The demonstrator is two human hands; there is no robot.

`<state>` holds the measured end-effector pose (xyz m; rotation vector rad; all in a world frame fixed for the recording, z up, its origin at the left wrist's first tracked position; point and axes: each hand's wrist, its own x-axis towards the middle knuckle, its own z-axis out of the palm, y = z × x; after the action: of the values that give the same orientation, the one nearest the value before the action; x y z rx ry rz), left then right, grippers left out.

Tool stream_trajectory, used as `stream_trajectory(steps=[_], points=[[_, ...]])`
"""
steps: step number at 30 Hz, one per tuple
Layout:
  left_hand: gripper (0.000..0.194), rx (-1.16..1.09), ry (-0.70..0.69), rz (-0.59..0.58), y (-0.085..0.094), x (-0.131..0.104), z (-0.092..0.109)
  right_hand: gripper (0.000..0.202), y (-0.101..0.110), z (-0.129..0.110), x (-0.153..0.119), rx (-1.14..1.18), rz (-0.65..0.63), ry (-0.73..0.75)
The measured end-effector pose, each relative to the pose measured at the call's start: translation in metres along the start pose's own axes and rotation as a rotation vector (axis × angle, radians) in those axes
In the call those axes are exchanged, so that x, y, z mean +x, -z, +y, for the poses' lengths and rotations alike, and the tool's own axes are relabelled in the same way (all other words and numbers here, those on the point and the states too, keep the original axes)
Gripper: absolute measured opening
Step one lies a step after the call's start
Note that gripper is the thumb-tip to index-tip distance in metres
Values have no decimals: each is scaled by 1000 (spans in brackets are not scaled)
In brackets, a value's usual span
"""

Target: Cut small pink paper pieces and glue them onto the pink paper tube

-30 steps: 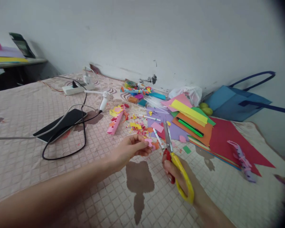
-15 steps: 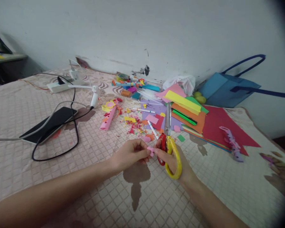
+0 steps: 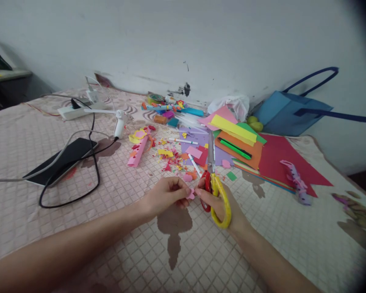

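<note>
Between thumb and fingers my left hand (image 3: 166, 195) pinches a small pink paper cut-out (image 3: 190, 193). Scissors (image 3: 211, 158) with one red and one yellow handle hang in my right hand (image 3: 235, 213), blades nearly closed and pointing away from me. The right thumb and fingertips are pressed together just beside the cut-out, apart from its edge. Just beyond the hands lie a pink paper shape (image 3: 187, 178), a white marker (image 3: 195, 165) and coloured paper scraps (image 3: 173, 162).
Stacked coloured sheets (image 3: 280, 158) and green pens (image 3: 234, 148) lie right of centre. A blue bag (image 3: 289, 112) leans at the wall. On the left are a glue gun (image 3: 119, 124), its looping cable (image 3: 98, 171), a dark flat device (image 3: 64, 160) and a decorated pink paper roll (image 3: 138, 151).
My right fingertips have come off the pink cut-out and moved slightly away. The cut-out stays in my left hand, now turned a little. The whole view has shifted slightly.
</note>
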<state>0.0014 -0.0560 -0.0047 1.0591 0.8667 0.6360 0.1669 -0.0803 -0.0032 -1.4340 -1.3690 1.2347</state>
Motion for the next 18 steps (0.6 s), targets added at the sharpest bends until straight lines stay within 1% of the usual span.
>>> stream_trajectory(steps=[2, 5, 8, 13, 15, 18], points=[[23, -21, -9, 22, -1, 0, 0, 19, -1, 0, 0, 12, 5, 3], [23, -21, -37, 24, -2, 0, -1, 18, -2, -1, 0, 4, 1, 25], [22, 1, -45, 1, -1, 0, -3, 16, -2, 0, 0, -5, 1, 19], [24, -1, -18, -65, -1, 0, -5, 21, 1, 5, 1, 16, -2, 30], [23, -60, -14, -41, -1, 0, -4, 24, 2, 7, 1, 41, -15, 48], [23, -180, -42, 20, 0, -1, 1, 35, 2, 9, 0, 58, -68, 56]])
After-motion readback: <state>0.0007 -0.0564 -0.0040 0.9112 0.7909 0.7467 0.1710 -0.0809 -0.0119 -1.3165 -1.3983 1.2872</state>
